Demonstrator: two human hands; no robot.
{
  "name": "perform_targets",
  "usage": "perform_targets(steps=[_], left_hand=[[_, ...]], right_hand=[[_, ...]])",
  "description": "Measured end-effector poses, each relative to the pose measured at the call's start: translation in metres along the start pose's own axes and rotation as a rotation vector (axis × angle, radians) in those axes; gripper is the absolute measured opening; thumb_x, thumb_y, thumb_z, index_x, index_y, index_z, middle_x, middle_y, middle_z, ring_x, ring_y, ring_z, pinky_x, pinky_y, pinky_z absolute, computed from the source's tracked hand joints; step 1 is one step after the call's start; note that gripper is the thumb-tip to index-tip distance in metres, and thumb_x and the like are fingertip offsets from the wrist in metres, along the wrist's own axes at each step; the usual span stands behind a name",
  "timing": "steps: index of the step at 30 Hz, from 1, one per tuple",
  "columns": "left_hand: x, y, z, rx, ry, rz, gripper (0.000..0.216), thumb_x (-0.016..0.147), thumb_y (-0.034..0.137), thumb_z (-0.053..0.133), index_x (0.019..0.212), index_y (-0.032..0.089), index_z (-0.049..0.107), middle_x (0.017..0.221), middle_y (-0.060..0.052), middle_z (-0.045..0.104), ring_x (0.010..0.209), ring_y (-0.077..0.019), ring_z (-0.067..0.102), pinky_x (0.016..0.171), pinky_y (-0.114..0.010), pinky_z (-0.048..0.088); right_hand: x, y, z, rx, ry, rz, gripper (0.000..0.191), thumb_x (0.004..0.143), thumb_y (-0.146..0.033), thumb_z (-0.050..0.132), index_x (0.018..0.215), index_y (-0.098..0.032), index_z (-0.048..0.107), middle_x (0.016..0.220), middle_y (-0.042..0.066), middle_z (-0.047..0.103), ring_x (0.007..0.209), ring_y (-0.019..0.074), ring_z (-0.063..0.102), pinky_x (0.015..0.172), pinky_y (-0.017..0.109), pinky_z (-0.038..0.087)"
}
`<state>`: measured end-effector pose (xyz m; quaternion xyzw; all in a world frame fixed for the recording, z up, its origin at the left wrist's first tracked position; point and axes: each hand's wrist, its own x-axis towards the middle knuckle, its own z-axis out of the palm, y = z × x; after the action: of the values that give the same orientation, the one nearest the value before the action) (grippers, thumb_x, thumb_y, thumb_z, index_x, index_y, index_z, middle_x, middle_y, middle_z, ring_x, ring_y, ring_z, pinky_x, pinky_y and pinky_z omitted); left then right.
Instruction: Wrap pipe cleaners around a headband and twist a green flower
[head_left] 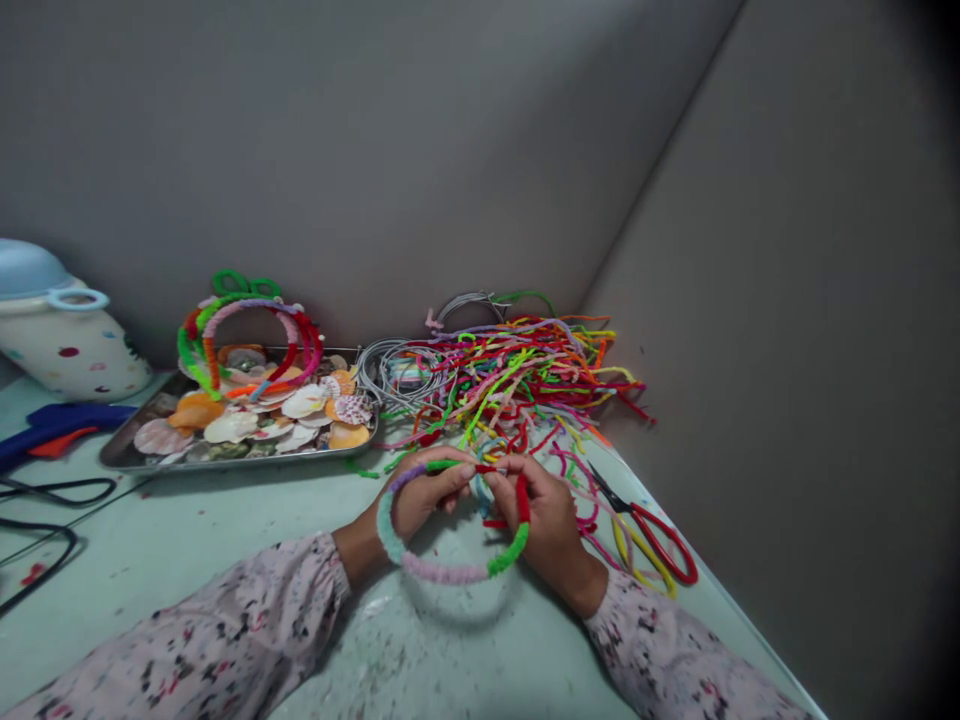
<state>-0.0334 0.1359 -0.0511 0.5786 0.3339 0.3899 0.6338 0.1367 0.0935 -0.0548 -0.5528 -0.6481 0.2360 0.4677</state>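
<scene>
Presently, your left hand and right hand hold the multicoloured fuzzy ring, fingers pinched at its far edge; its near arc extends toward you, above the counter.

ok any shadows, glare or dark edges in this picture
Head view: a soft shadow lies below the multicoloured fuzzy ring; head view: a small pale shine shows on the mint-green tabletop; head view: the plain grey right-hand wall fades to black in the upper right corner.
</scene>
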Motion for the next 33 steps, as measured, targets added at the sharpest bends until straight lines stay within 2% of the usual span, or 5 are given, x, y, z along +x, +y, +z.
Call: perform_targets(steps=[14, 20, 24, 28, 33], left_hand=[[0.0004, 0.0010, 0.0014, -0.022, 0.011, -0.001, 0.025, 0.081, 0.038, 0.061, 0.083, 0.013, 0.065, 0.064, 0.000, 0.055, 0.053, -0.0078, 0.045, 0.050, -0.021, 0.034], [0.0020, 0.0030, 0.0032, -0.305, 0.086, -0.058, 0.024, 0.074, 0.035, 0.069, 0.068, 0.014, 0.059, 0.058, 0.002, 0.051, 0.049, -0.0059, 0.044, 0.044, -0.018, 0.031], [0.0021, 0.0026, 0.0016, -0.474, 0.141, -0.033, 0.018, 0.070, 0.027, 0.071, 0.067, 0.013, 0.060, 0.059, 0.002, 0.055, 0.050, -0.0056, 0.046, 0.045, -0.016, 0.035], [0.0023, 0.0018, 0.0009, -0.573, 0.137, -0.184, 0.014, 0.069, 0.022, 0.071, 0.066, 0.011, 0.062, 0.056, 0.001, 0.057, 0.048, -0.0053, 0.049, 0.045, -0.015, 0.038], [-0.0020, 0.0022, 0.0062, -0.652, 0.101, -0.251, 0.015, 0.072, 0.024, 0.071, 0.072, 0.012, 0.063, 0.058, 0.002, 0.057, 0.047, -0.0042, 0.049, 0.045, -0.014, 0.039]], right_hand=[[-0.0011, -0.0036, -0.0003, -0.039, 0.013, -0.050, 0.010, 0.087, -0.029, 0.055, 0.087, -0.020, 0.058, 0.062, -0.003, 0.056, 0.051, 0.0097, 0.050, 0.050, 0.020, 0.040], [-0.0013, 0.0015, 0.0009, 0.028, 0.114, -0.090, 0.012, 0.083, -0.024, 0.058, 0.092, -0.020, 0.051, 0.067, -0.003, 0.056, 0.057, 0.0112, 0.052, 0.054, 0.021, 0.042], [-0.0003, -0.0043, 0.0000, -0.054, -0.018, -0.121, 0.010, 0.085, -0.026, 0.055, 0.080, -0.018, 0.058, 0.067, -0.001, 0.058, 0.056, 0.0108, 0.051, 0.054, 0.021, 0.041], [0.0022, -0.0049, 0.0003, -0.094, -0.102, -0.099, 0.013, 0.088, -0.025, 0.052, 0.087, -0.018, 0.062, 0.075, 0.001, 0.061, 0.064, 0.0129, 0.054, 0.060, 0.023, 0.042], [0.0037, 0.0003, 0.0009, -0.045, 0.025, -0.117, 0.012, 0.086, -0.027, 0.054, 0.083, -0.018, 0.061, 0.075, 0.001, 0.061, 0.068, 0.0146, 0.055, 0.064, 0.025, 0.045]])
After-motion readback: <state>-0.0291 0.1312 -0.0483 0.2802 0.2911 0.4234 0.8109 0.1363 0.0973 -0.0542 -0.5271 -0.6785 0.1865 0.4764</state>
